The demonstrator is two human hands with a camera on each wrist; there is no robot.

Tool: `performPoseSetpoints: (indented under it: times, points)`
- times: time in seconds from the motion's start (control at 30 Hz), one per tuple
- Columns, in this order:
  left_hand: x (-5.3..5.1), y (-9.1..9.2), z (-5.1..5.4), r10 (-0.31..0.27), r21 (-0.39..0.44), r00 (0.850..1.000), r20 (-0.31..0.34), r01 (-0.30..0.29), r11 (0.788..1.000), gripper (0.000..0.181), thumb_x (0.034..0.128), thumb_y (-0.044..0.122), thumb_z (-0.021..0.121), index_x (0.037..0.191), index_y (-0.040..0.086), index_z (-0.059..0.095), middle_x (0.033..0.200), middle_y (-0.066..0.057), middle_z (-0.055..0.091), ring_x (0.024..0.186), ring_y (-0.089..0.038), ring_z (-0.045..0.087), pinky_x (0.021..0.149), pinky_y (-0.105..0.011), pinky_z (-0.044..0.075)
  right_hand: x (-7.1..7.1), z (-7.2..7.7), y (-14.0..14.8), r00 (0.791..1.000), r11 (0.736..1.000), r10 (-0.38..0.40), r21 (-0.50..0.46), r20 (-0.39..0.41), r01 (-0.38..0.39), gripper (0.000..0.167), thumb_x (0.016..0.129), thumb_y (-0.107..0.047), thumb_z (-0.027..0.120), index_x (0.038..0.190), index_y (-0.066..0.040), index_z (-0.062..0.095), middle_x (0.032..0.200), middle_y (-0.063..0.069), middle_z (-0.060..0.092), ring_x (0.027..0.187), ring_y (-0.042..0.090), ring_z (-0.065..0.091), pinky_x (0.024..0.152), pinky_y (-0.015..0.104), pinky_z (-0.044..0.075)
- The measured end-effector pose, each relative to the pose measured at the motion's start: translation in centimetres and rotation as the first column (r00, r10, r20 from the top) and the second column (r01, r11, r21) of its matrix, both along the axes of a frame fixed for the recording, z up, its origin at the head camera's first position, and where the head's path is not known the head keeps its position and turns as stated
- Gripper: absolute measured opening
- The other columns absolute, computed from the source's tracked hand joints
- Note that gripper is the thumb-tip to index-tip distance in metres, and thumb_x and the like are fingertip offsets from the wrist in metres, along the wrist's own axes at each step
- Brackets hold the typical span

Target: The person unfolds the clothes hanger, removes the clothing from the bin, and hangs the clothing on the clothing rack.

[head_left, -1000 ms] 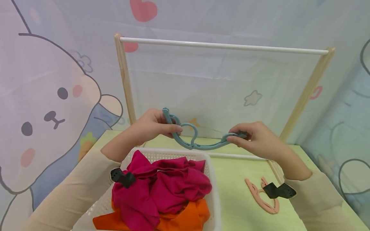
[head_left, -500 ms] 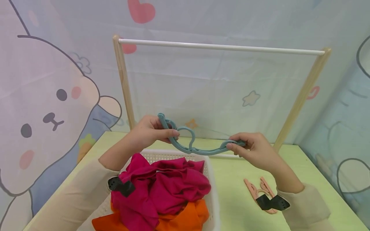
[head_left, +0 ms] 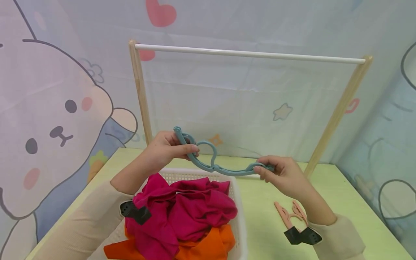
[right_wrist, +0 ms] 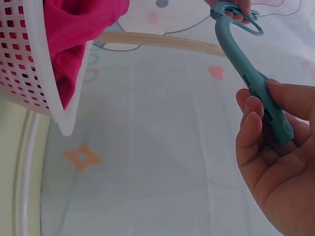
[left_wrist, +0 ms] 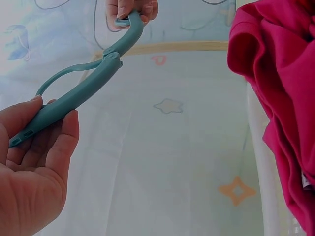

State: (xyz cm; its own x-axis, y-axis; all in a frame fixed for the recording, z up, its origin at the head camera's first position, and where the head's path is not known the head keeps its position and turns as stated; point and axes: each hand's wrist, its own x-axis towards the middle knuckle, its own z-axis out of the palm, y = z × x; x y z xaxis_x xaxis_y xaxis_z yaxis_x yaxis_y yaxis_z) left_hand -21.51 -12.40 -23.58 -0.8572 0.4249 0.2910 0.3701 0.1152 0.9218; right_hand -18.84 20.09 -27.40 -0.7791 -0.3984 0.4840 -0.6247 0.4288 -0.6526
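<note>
A blue-green folding clothes hanger (head_left: 204, 166) is held in the air between both hands, its two arms spread in a shallow curve and its round hook pointing up. My left hand (head_left: 165, 147) pinches the left arm between thumb and fingers. The right arm's end is gripped by my right hand (head_left: 282, 174), fingers curled beneath it in the right wrist view. Below the hanger, a white basket (head_left: 239, 216) holds crumpled magenta cloth (head_left: 191, 206) and orange cloth (head_left: 208, 245).
A folded peach hanger (head_left: 282, 213) lies on the pale green table (head_left: 260, 224), partly behind the right wrist's black strap. Behind the hands stands a wooden-sided rack with a white top bar (head_left: 247, 53), in front of a printed cloth backdrop (head_left: 240, 21).
Both hands have lowered with the hanger and shifted slightly left. The right hand dropped more than the left. Both hands keep their grip.
</note>
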Motion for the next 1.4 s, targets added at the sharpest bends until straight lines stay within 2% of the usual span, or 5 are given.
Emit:
performPoseSetpoints:
  times: [0.4,0.67,0.77,1.03,1.4]
  points:
    - [0.1,0.5,0.5,-0.009,-0.133,1.000,-0.020,0.006,0.991,0.012,0.0880,0.006,0.069,0.088,-0.006,0.068,0.072,-0.002,0.069,0.075,-0.019,0.068,0.078,-0.038,0.057,0.2,0.0,-0.2,0.998,0.965,0.021,0.260,-0.063,-0.004,0.003,0.089,-0.013,0.069,0.090,-0.012,0.072,0.075,-0.013,0.062,0.069,0.003,0.055,0.063,0.023,0.051]
    - [0.1,1.1,1.2,-0.045,-0.207,0.998,-0.042,0.035,0.978,0.012,0.0877,0.007,0.069,0.086,-0.005,0.068,0.076,-0.007,0.070,0.077,-0.021,0.068,0.076,-0.037,0.057,0.2,1.2,-1.2,0.957,0.846,0.115,0.531,-0.266,0.046,0.009,0.083,-0.012,0.075,0.093,-0.011,0.075,0.078,-0.012,0.060,0.069,0.005,0.049,0.060,0.021,0.044]
    - [0.2,1.2,1.3,-0.064,-0.204,0.997,-0.048,0.054,0.978,0.011,0.0880,0.005,0.068,0.086,-0.006,0.068,0.076,-0.008,0.070,0.077,-0.021,0.068,0.076,-0.038,0.058,0.2,1.3,-1.5,0.945,0.831,0.118,0.552,-0.305,0.075,0.008,0.082,-0.010,0.076,0.089,-0.010,0.076,0.074,-0.010,0.059,0.066,0.006,0.048,0.058,0.020,0.043]
    - [0.3,1.1,1.3,-0.029,-0.216,0.998,-0.051,0.017,0.976,0.012,0.0881,0.006,0.068,0.086,-0.005,0.069,0.074,-0.005,0.070,0.076,-0.020,0.068,0.076,-0.038,0.057,0.3,1.1,-1.3,0.961,0.894,0.027,0.436,-0.276,0.100,0.006,0.082,-0.007,0.075,0.087,-0.011,0.075,0.072,-0.010,0.061,0.061,0.002,0.045,0.054,0.020,0.042]
    - [0.3,0.5,1.2,0.002,-0.189,0.998,-0.059,-0.013,0.982,0.012,0.0879,0.006,0.069,0.088,-0.007,0.069,0.071,-0.003,0.069,0.074,-0.018,0.068,0.076,-0.037,0.057,0.4,0.5,-0.3,0.941,0.981,-0.048,0.162,-0.334,0.108,0.012,0.080,0.002,0.074,0.089,-0.006,0.074,0.078,-0.005,0.066,0.063,0.001,0.055,0.058,0.020,0.052]
